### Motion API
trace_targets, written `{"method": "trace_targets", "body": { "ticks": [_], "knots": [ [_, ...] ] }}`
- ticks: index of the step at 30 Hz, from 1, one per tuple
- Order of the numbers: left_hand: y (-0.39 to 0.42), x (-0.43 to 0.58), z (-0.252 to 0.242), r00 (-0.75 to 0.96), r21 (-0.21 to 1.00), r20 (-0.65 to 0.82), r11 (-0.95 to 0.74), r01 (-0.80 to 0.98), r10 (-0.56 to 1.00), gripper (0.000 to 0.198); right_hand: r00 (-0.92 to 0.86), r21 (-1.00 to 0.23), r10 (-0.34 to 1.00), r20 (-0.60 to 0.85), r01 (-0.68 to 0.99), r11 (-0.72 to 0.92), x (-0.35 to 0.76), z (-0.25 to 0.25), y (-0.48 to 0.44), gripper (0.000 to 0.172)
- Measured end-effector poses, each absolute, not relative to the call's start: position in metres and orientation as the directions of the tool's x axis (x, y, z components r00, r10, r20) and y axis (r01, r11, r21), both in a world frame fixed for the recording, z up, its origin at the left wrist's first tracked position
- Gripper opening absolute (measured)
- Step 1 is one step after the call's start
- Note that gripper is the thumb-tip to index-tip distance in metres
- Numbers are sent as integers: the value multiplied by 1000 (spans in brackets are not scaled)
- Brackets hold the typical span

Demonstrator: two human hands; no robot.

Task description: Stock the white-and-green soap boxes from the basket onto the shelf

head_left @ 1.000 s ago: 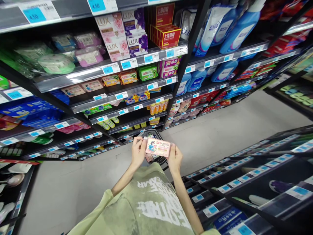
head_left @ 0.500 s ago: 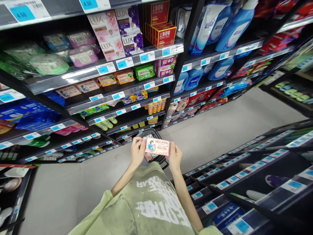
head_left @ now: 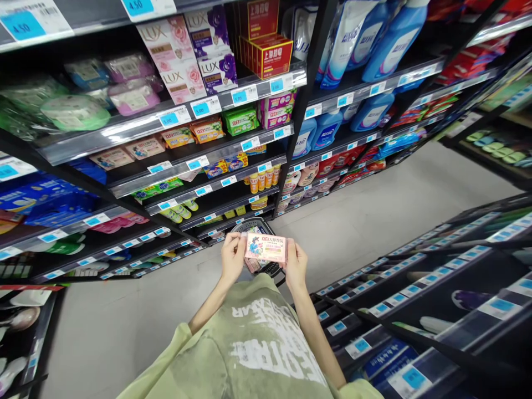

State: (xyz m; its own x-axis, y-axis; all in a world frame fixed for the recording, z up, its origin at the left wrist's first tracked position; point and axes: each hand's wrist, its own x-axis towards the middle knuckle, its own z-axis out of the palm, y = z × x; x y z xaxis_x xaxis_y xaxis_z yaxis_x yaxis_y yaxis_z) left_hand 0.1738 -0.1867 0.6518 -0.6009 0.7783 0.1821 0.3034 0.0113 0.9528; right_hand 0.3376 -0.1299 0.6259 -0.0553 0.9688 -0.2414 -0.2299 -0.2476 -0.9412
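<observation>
Between my two hands a pale pink wrapped bar of soap (head_left: 266, 247) is held level, its printed front facing up at me. My left hand (head_left: 233, 257) pinches its left end, and my right hand (head_left: 296, 260) grips the right end. Under the soap, partly hidden by it, stands a dark shopping basket (head_left: 249, 226) with some packaged goods inside. Similar pink soap bars (head_left: 144, 147) lie on a shelf ahead to the left, beside orange soap packs (head_left: 208, 130) and a green pack (head_left: 241, 121).
Ahead, a tall shelf (head_left: 233, 100) holds boxed soaps (head_left: 170, 58) and blue detergent bottles (head_left: 397, 47), with price tags along its edges. Another shelf rack (head_left: 440, 299) runs close on my right. Grey floor (head_left: 137, 321) lies between them.
Both hands still hold the soap, which has shifted very slightly left in view. The shelves ahead have also slid a little left as the camera turned.
</observation>
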Motion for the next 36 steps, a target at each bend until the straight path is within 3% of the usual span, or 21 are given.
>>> {"method": "trace_targets", "body": {
  "ticks": [6, 12, 18, 26, 36],
  "knots": [
    [-185, 179, 661, -587, 984, 137, -43, 172, 798, 35, -106, -898, 950, -295, -309, -313, 332, 637, -132, 50],
    [-184, 180, 654, -607, 999, 18, 7, 39, 795, 39, -173, -825, 908, -382, -378, -419, 327, 634, -135, 48],
    [-186, 175, 643, -527, 999, 44, -21, 49, 849, 42, -194, -751, 859, -473, -420, -509, 328, 635, -133, 41],
    [-189, 172, 652, -291, 985, 174, -173, 28, 941, 40, -167, -711, 816, -553, -417, -567, 333, 631, -128, 40],
    [-191, 166, 641, -359, 971, 48, -128, -202, 932, 37, -199, -724, 823, -533, -396, -565, 333, 639, -129, 41]
  ]
}}
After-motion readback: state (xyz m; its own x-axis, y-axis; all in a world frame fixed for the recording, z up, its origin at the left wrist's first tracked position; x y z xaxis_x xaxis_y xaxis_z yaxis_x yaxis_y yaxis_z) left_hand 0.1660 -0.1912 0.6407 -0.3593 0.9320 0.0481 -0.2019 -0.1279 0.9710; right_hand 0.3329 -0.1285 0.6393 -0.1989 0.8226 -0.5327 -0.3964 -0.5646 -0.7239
